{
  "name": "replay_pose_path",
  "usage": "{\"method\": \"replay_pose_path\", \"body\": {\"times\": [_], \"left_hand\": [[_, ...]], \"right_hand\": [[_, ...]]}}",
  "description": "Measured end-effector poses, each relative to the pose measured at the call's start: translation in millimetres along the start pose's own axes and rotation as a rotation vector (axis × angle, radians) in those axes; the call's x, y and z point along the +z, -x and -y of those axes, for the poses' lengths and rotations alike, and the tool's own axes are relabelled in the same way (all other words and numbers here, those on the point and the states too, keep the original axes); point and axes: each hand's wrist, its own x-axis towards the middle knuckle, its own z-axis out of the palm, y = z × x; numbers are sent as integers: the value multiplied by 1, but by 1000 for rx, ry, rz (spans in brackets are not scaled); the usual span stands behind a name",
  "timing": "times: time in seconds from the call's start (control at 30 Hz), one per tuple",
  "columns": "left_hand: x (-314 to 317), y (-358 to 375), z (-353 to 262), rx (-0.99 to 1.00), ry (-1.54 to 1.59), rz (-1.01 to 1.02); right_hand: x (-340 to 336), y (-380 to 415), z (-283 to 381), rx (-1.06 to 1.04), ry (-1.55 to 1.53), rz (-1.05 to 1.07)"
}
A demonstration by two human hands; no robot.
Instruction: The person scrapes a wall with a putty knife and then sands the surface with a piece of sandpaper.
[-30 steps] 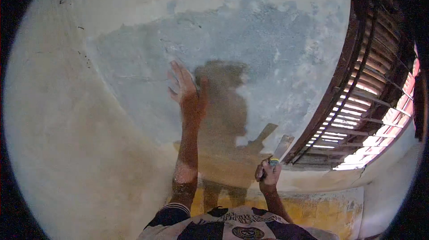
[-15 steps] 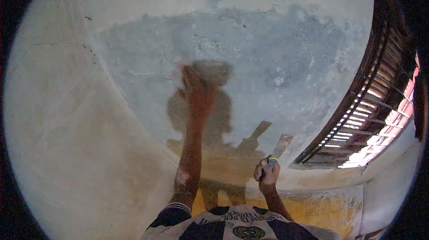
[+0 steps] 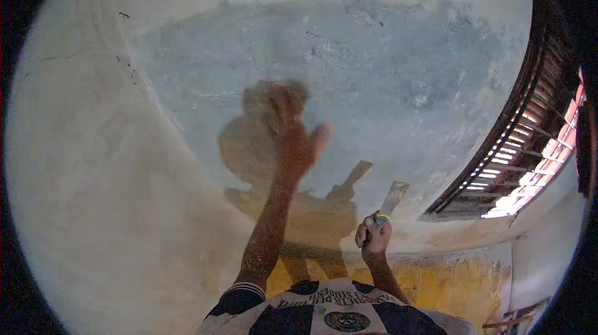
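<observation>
Nearest, the right hand (image 3: 372,235) grips a scraper (image 3: 391,198) with closed fingers, blade up toward 1 o'clock, near the wall (image 3: 386,67) but apparently clear of it. Farther, the left hand (image 3: 298,142) lies open-fingered on the bare grey plaster, seemingly wiping or feeling scraped ground. Next scraping likely needs the blade laid flat. Shuttered window (image 3: 529,148) bounds 3 o'clock; open wall elsewhere.

The person wears a short-sleeved black-and-white checked jersey (image 3: 324,313) with striped sleeve cuff, white lettering and a round chest crest
</observation>
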Motion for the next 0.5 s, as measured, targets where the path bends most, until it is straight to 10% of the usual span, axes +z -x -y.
{"method": "replay_pose_path", "body": {"times": [0.1,0.3,0.5], "left_hand": [[-16,28,-21,207,25,181],[-30,-23,80,-100,-86,-156],[-18,43,-7,47,-43,185]], "right_hand": [[17,4,-10,-13,-10,-3],[19,11,-28,27,-204,-35],[42,21,-30,15,-19,-9]]}}
